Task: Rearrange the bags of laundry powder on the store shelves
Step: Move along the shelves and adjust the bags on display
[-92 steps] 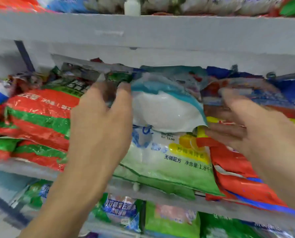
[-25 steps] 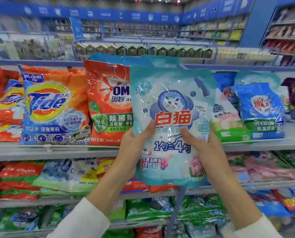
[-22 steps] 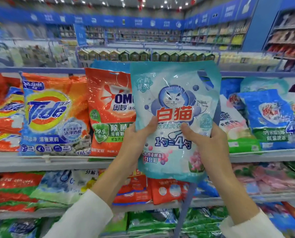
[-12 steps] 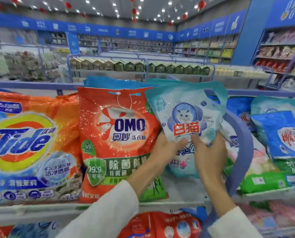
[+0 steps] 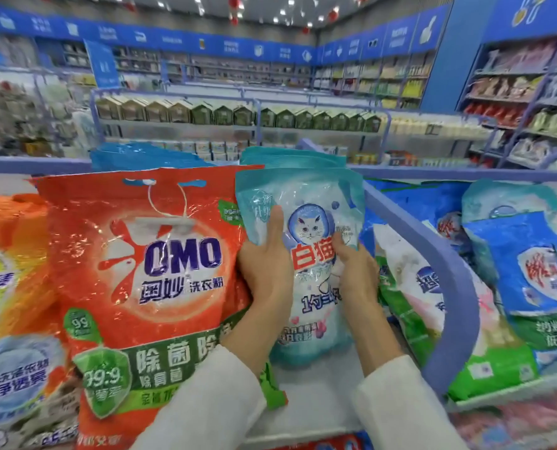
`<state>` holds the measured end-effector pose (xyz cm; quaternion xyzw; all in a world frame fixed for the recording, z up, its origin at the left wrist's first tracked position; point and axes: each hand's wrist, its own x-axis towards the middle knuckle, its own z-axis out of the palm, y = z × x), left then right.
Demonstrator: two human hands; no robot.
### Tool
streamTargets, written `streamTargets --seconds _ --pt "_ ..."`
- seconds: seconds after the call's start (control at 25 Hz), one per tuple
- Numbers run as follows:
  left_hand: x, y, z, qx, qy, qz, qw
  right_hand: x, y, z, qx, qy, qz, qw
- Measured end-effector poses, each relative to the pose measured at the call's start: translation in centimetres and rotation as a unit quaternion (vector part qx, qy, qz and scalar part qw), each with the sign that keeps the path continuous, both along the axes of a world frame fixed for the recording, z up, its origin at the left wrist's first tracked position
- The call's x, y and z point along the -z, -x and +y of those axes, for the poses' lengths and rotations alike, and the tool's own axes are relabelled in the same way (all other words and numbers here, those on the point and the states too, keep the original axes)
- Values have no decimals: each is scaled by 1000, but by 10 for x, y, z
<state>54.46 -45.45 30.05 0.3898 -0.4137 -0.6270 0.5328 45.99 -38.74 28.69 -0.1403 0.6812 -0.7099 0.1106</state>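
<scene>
Store aisle, top tier of a laundry-powder shelf (image 5: pixel 313 401); white board, bare patch near centre.

Largest item: red OMO bag (image 5: pixel 160 287), upright, left of centre, green band across its lower part. Its right edge touches the left hand.

Far left: orange bag (image 5: pixel 11 254), upright, just beside the OMO bag and partly cut by the frame edge.

Right side: curved blue divider rail (image 5: pixel 452 287) runs from far to near. Beyond it lie a green-and-white bag (image 5: pixel 426 326), leaning, and a blue bag (image 5: pixel 537 271), farther right.

Centre: pale teal cat bag (image 5: pixel 316 287), upright, in the slot between the OMO bag and the divider rail. Its bottom edge is down at the shelf board; whether its weight rests there cannot be told. A second teal bag (image 5: pixel 290 159) stands just behind it, only its top showing.

Left hand (image 5: pixel 264 267) grips the cat bag's left edge, thumb (image 5: pixel 275 222) laid up the front, fingers hidden behind.

Right hand (image 5: pixel 356 267) grips the right edge, thumb (image 5: pixel 339 240) pressed on the front by the red lettering, fingers hidden behind.

Both arms are in white sleeves (image 5: pixel 205 401).
</scene>
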Motion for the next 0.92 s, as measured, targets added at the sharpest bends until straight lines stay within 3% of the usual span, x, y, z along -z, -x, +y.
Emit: streamTargets --seconds 0.12,0.2,0.28,0.4,0.68,0.8,0.92 --pt "-2 0 -7 -39 85 16 996 5 3 -1 -67 103 -149 981" --pt "-10 -2 -15 -51 126 17 991 0 1 2 -86 83 -175 977" --pt "-16 -3 -23 -59 122 28 990 -9 2 5 -37 48 -128 990" --pt "-15 -4 -32 -42 95 70 992 -14 14 2 42 73 -70 994" --pt "-18 6 -28 -118 111 138 977 -12 33 -13 89 179 -113 973" --pt "-21 2 -21 -79 115 131 981 -16 20 -1 85 102 -63 989" --pt "-15 -17 -3 6 195 24 980 1 -16 29 19 -1 37 999"
